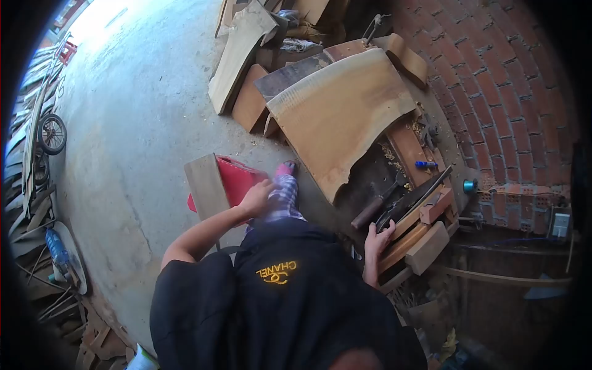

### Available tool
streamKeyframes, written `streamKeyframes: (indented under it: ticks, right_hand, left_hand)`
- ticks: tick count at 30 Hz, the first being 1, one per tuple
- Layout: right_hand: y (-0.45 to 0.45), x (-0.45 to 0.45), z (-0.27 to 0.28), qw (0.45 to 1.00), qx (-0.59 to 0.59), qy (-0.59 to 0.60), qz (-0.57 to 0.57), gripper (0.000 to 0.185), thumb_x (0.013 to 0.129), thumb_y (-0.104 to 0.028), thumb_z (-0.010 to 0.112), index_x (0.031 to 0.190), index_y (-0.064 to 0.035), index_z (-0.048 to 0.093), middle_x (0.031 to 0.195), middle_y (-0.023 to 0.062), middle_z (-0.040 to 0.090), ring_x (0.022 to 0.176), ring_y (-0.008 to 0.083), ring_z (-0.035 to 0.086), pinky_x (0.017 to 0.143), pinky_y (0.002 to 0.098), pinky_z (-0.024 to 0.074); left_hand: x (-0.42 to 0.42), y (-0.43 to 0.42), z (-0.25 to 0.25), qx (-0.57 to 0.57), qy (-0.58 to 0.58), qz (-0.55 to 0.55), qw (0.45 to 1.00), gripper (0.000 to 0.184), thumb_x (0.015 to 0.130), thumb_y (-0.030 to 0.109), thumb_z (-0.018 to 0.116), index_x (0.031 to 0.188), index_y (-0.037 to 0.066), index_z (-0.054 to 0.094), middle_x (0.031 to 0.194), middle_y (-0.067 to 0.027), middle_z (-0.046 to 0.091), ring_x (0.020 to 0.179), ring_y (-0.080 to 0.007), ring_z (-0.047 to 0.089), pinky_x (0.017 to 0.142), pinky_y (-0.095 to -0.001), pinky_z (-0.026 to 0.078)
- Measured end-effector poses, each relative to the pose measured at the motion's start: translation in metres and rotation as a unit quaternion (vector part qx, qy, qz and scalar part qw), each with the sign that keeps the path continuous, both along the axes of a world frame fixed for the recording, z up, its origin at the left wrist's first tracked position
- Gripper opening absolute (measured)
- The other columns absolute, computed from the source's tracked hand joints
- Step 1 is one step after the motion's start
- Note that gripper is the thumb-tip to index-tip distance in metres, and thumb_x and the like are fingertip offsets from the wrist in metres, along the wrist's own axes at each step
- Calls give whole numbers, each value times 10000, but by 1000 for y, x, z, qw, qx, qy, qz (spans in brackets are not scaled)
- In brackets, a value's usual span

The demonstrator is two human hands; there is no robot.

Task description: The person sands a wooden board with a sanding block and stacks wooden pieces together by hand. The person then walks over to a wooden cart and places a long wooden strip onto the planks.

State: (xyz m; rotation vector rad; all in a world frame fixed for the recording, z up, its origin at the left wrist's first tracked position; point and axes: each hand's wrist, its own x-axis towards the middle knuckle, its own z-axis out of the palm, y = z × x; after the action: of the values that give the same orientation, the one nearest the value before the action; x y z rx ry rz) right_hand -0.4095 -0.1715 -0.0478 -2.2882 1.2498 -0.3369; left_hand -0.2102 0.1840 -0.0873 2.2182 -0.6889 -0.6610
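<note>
My left hand (256,198) is over my checked trouser leg (285,196), beside a red stool (237,179) with a board (208,188) against it. Its fingers look loosely bent and slightly blurred, with nothing visible in them. On the right, my right hand (378,242) rests at the near end of the workbench, thumb and fingers apart. Its fingertips are close to a long dark tool (404,206) whose kind I cannot make out. Next to that lies a tool with a brown wooden handle (367,213). Wooden blocks (428,248) sit just right of the hand.
A large curved wooden slab (345,114) lies across the bench ahead. Wood shavings and a blue marker-like object (425,164) are beyond the tools. More boards (240,55) lean at the top. A brick wall (493,92) stands right; a wheel (52,134) is far left.
</note>
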Motion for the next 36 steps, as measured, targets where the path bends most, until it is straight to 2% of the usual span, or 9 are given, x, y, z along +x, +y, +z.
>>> streamKeyframes:
  ticks: [6, 11, 12, 16, 21, 29, 31, 34, 36]
  right_hand:
    - [3, 15, 5, 998, 54, -34, 3, 568, 819, -239, 715, 1239, 73, 494, 1058, 256, 640, 972, 359, 632, 884, 443, 481]
    - [17, 25, 14, 984, 52, -143, -89, 441, 855, -204, 677, 1141, 111, 562, 1087, 256, 643, 1005, 340, 629, 891, 429, 475]
    - [8, 19, -5, 981, 17, -182, -70, 382, 865, -193, 668, 1113, 78, 566, 980, 170, 641, 813, 251, 626, 721, 369, 505]
    - [12, 17, 2, 956, 149, -211, -141, 348, 884, -183, 666, 1099, 73, 570, 982, 178, 624, 873, 266, 619, 790, 376, 509]
    - [21, 10, 5, 961, 60, -260, -69, 358, 874, -164, 671, 1119, 69, 552, 1052, 198, 601, 930, 296, 602, 820, 394, 497]
    - [46, 11, 39, 967, 21, -253, 20, 367, 848, -154, 692, 1113, 62, 559, 1047, 177, 616, 996, 312, 609, 885, 402, 481]
    - [50, 13, 41, 961, 42, -272, 30, 379, 842, -150, 695, 1125, 63, 560, 1044, 173, 622, 1000, 316, 617, 885, 408, 483]
    - [48, 16, 37, 960, 66, -266, 49, 364, 841, -150, 702, 1117, 45, 568, 1019, 138, 624, 940, 257, 614, 852, 378, 491]
    - [49, 21, 36, 957, 88, -273, 49, 340, 843, -151, 704, 1097, 31, 570, 981, 101, 620, 870, 212, 613, 807, 357, 501]
  left_hand:
    - [-38, 52, 8, 37, 232, 117, 965, 506, 897, 451, 631, 1122, -2, 644, 1008, -212, 670, 994, -345, 655, 878, -422, 510]
    - [-49, 58, 34, 57, 186, 88, 977, 600, 880, 521, 650, 1132, -21, 594, 1083, -257, 656, 1071, -397, 626, 929, -453, 481]
    - [-48, 58, 36, 70, 192, 83, 975, 614, 878, 526, 649, 1142, -24, 589, 1083, -260, 655, 1081, -398, 622, 935, -453, 478]
    - [-41, 51, 24, 125, 230, 108, 959, 702, 848, 570, 657, 1197, -33, 566, 1164, -271, 624, 1161, -397, 582, 982, -456, 456]
    - [-30, 35, 72, 106, 245, 117, 957, 794, 807, 596, 681, 1263, -37, 534, 1258, -277, 575, 1227, -395, 536, 1027, -457, 429]
    - [-4, 50, 32, 125, 279, 65, 950, 690, 773, 498, 778, 1212, -2, 592, 1112, -173, 661, 1052, -290, 638, 873, -380, 515]
    - [4, 49, 40, 138, 373, 145, 906, 633, 798, 489, 760, 1186, 7, 626, 1115, -153, 665, 1035, -259, 635, 859, -365, 510]
    - [5, 49, 24, 129, 321, 134, 929, 624, 804, 474, 683, 1228, 19, 632, 1138, -202, 675, 986, -269, 674, 809, -370, 543]
    - [5, 46, 13, 149, 296, 149, 932, 546, 811, 434, 692, 1156, 10, 676, 990, -166, 711, 837, -256, 687, 730, -373, 547]
